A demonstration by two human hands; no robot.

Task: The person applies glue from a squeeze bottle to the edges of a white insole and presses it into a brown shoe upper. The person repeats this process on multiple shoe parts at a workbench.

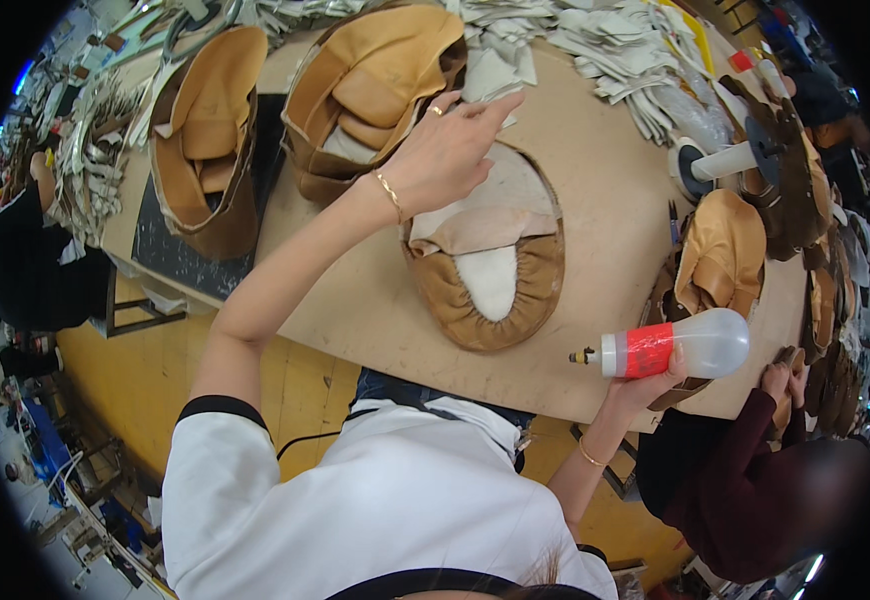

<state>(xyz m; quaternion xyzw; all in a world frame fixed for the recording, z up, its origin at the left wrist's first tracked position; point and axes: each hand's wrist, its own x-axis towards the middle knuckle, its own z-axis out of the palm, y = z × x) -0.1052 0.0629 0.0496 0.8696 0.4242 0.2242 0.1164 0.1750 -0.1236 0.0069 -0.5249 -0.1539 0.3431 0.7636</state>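
Note:
On the table before me lies a brown leather shoe upper [445,295], its gathered toe toward me and a pale lining inside. Over its far end reaches my left hand [445,155], index finger stretched out and the others bent. Its fingertips are beside a pile of pale grey fabric pieces [500,65]; I see nothing held in them. At the right, my right hand [655,385] is closed round a translucent plastic squeeze bottle [710,343]. The bottle lies level, with a red band and a narrow nozzle pointing left.
Two more leather uppers, a left one [210,130] on a black board [165,225] and a larger one [370,90], stand at the far left. Another upper [720,250] and a white spool [725,162] are at the right. A co-worker in a maroon sleeve [745,450] handles a brown piece nearby.

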